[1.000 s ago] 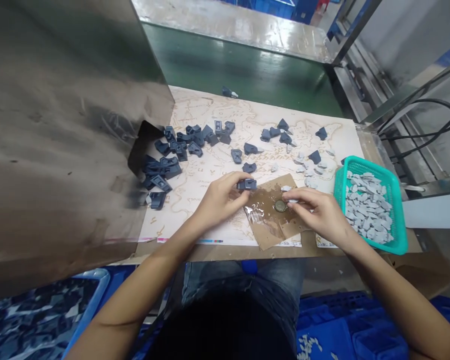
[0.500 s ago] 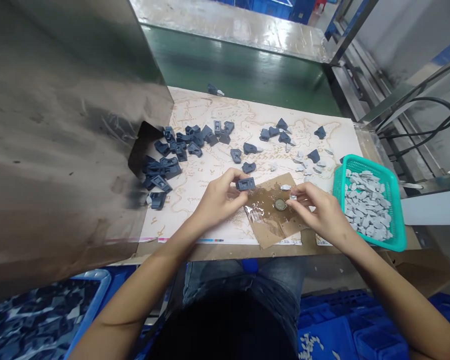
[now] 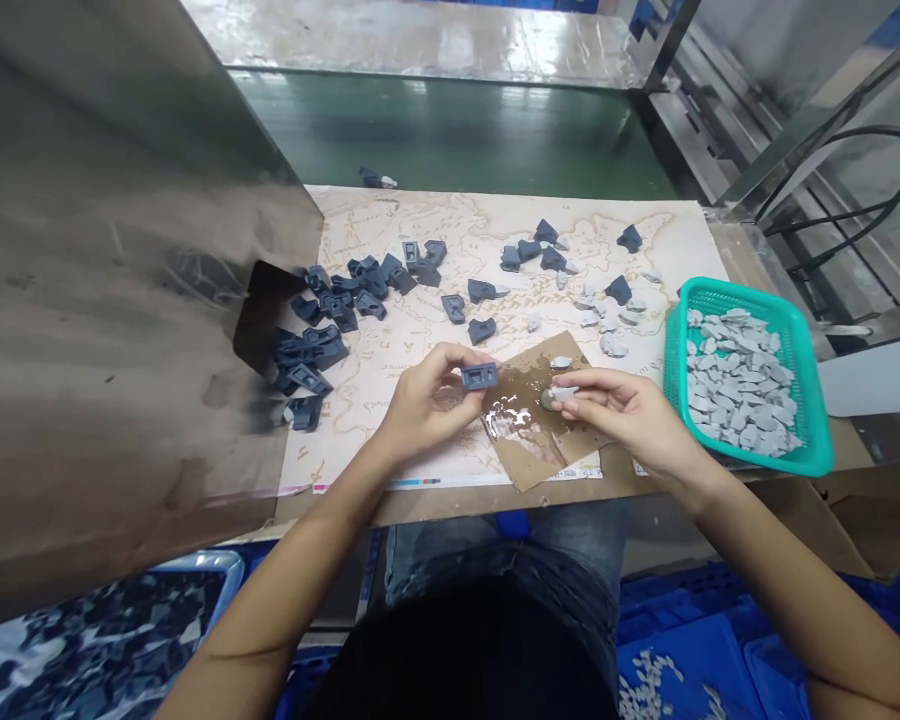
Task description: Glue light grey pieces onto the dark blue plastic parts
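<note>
Between thumb and fingers, my left hand (image 3: 431, 400) holds a dark blue-grey plastic part (image 3: 480, 377), its recessed face turned up. My right hand (image 3: 619, 405) pinches a small light grey piece (image 3: 563, 394) over a wet, glossy square of brown cardboard (image 3: 529, 465). Partly behind that piece shows a small round dish or cap (image 3: 547, 399) on the cardboard. Another light grey piece (image 3: 561, 362) lies near the cardboard's upper edge. The two held parts are apart from each other.
Loose dark parts (image 3: 345, 295) are heaped left on the map-printed sheet (image 3: 390, 350); more dark and grey pieces lie farther back. A green basket (image 3: 817, 420) of grey pieces stands right. A metal panel (image 3: 135, 300) walls the left, and a green belt (image 3: 450, 135) runs behind.
My right hand has moved slightly left, bringing the grey piece over the round dish and into clearer sight. My left hand still holds the dark part. The whole view has shifted a little.
</note>
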### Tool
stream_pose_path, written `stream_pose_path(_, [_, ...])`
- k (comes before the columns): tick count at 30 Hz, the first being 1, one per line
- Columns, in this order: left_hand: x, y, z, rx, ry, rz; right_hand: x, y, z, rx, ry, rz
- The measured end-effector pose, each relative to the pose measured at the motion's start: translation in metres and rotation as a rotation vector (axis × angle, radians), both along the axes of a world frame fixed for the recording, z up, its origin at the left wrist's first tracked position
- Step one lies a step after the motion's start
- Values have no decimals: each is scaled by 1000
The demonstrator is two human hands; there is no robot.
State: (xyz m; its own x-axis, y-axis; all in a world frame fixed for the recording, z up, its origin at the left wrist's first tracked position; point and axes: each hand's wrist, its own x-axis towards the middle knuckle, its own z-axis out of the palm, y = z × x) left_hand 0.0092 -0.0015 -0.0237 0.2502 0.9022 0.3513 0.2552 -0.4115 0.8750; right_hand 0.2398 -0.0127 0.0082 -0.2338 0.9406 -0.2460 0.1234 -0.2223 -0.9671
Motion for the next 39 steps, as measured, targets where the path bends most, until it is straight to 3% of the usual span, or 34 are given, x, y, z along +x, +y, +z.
stream_pose_path(5, [-1,-1,-1,81,-13,-28,2,-3,1,133,-165,47])
stream_pose_path(10, [-1,-1,0,155,6,-54,4,0,0,512,-557,179])
stream_pose_path(14, [-2,-1,1,201,30,-61,5,4,-2,699,-702,323])
stream_pose_path(24, [-3,-1,4,203,55,-80,1,16,-2,748,-959,550])
stream_pose_path(27, [-3,-1,3,246,51,-65,-2,14,8,842,-948,498])
stream_pose_path(32, [-6,-2,4,400,122,12,-15,-10,32,1079,-804,210])
stream_pose_path(34, [-7,-2,4,474,183,33,-21,-21,37,1164,-780,155])
stream_pose_path(36, [-6,-2,5,565,223,51,-24,-27,40,1221,-765,185])
stream_pose_path(39, [-4,-3,2,696,218,70,-23,-30,41,1246,-777,341])
